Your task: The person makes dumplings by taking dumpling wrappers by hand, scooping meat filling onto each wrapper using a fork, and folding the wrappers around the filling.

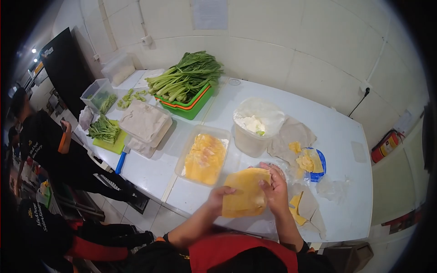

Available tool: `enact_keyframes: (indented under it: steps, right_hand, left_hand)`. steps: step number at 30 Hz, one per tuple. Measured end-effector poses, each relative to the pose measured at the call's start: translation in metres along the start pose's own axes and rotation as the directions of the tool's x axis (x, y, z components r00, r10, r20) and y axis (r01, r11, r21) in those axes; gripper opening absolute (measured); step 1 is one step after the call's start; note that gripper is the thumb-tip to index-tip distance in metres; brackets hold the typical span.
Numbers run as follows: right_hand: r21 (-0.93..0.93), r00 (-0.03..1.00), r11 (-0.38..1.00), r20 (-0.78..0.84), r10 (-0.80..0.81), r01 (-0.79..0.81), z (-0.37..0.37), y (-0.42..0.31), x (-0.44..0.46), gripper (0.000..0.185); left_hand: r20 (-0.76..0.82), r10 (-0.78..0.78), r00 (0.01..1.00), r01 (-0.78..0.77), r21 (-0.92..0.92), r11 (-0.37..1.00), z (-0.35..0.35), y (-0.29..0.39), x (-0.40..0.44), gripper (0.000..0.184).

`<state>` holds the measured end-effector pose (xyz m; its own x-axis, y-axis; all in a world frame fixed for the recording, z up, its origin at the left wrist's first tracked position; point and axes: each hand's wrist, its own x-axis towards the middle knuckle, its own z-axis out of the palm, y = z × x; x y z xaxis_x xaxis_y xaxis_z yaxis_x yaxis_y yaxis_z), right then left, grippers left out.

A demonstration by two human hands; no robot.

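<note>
the wearer's two hands (221,194) (274,187), one chopping board (119,143), one fire extinguisher (386,146).

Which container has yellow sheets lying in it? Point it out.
The shallow rectangular tub between the round bucket and the covered box; only there do yellow sheets show inside.

Your location is a commercial kitchen's food-preparation area. Confirm it by the following: your white worktable (346,129) carries green and orange crates (204,103) of leafy greens (187,75) at the far side, a cutting board (119,143) and a blue-handled knife (121,162) at the left, and a food tub (250,142) at the middle. To your left, people (50,143) wear matching black printed shirts. At the right, a fire extinguisher (385,147) is by the pale wall (291,36).
</note>
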<state>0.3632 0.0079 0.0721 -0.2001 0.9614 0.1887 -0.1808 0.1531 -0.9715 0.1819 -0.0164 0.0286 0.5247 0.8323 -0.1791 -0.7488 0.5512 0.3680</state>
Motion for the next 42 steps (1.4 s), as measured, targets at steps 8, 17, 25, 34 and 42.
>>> enact_keyframes:
  steps: [8, 17, 25, 34, 42]
  right_hand:
    - [-0.992, 0.962, 0.124, 0.067, 0.265, 0.035, -0.081, -0.014, -0.029, 0.043]
    - [-0.983, 0.966, 0.175, -0.009, 0.259, -0.056, -0.056, 0.017, -0.039, 0.023]
    - [-0.963, 0.956, 0.235, -0.065, 0.285, -0.135, -0.058, 0.013, -0.027, 0.026]
    - [-0.45, 0.949, 0.839, -0.07, 0.308, -0.306, -0.094, 0.084, -0.041, 0.022]
    - [0.04, 0.846, 0.846, -0.012, 0.532, -0.532, -0.088, 0.025, -0.041, 0.017]
  left_hand:
    - [0.018, 0.524, 0.852, -0.515, -0.16, 0.842, -0.011, 0.051, -0.044, 0.069]
    - [-0.076, 0.459, 0.885, -0.464, -0.204, 0.862, -0.044, 0.04, -0.041, 0.062]
    - [-0.021, 0.44, 0.898, -0.431, -0.245, 0.869, -0.053, 0.04, -0.046, 0.065]
    - [-0.08, 0.432, 0.898, -0.439, -0.202, 0.876, -0.053, 0.037, -0.05, 0.062]
    - [-0.117, 0.373, 0.92, -0.385, -0.105, 0.917, -0.059, 0.024, -0.037, 0.066]
